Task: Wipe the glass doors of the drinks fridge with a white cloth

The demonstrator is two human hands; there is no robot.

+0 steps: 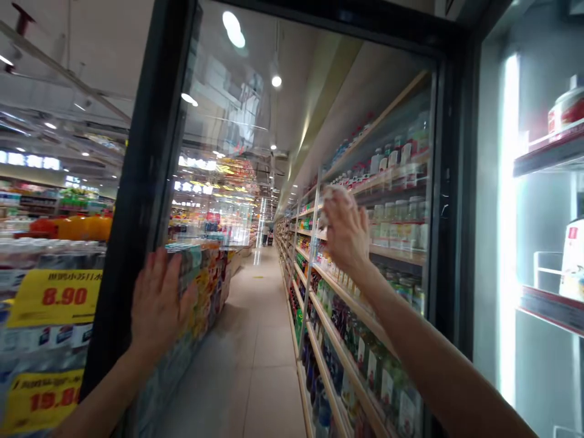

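Pale floor tiles [269,377] ran from six o'clock towards the middle of a shop aisle, seen through a glass door [228,207]. Yellow price signs [55,298] stood at eight o'clock, and a lit cooler [493,201] at three.

The door might have swung under an uneven push, since the left hand [157,298], at eight o'clock, lay flat by the dark frame [146,158], fingers extended and clamped on nothing. Its palm could also have left prints on the pane. At two o'clock, the right hand [347,240] reached up with its fingers extended over a white cloth [337,193]; whether they pinched it could not be told. With a loose hold, the cloth could have slipped, letting bare fingertips smear the glass.

The cloth looked thin, soft and crumpled, its edges blurred and its lower part hidden by the fingers.
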